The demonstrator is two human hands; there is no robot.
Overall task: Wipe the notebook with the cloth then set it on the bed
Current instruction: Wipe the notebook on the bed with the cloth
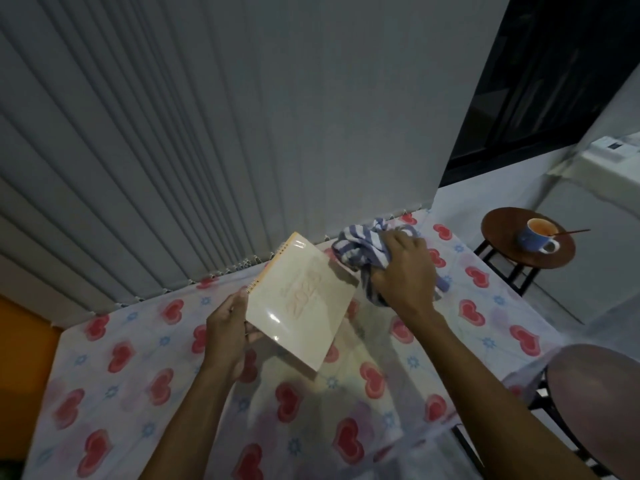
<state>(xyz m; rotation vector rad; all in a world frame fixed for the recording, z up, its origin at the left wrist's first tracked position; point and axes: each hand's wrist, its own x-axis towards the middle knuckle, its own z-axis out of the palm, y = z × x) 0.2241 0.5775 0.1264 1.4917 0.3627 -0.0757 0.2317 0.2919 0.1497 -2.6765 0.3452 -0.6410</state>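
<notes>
A cream spiral-bound notebook with a glossy cover is held tilted above the bed, whose sheet is white with red hearts. My left hand grips the notebook by its lower left edge, near the spiral. My right hand is closed on a bunched blue-and-white striped cloth, just right of the notebook's upper right corner. Whether the cloth touches that corner is unclear.
Grey vertical blinds hang behind the bed. To the right, a round wooden stool carries a blue cup with a spoon in it. Another round stool top sits at the lower right. A dark window is at the upper right.
</notes>
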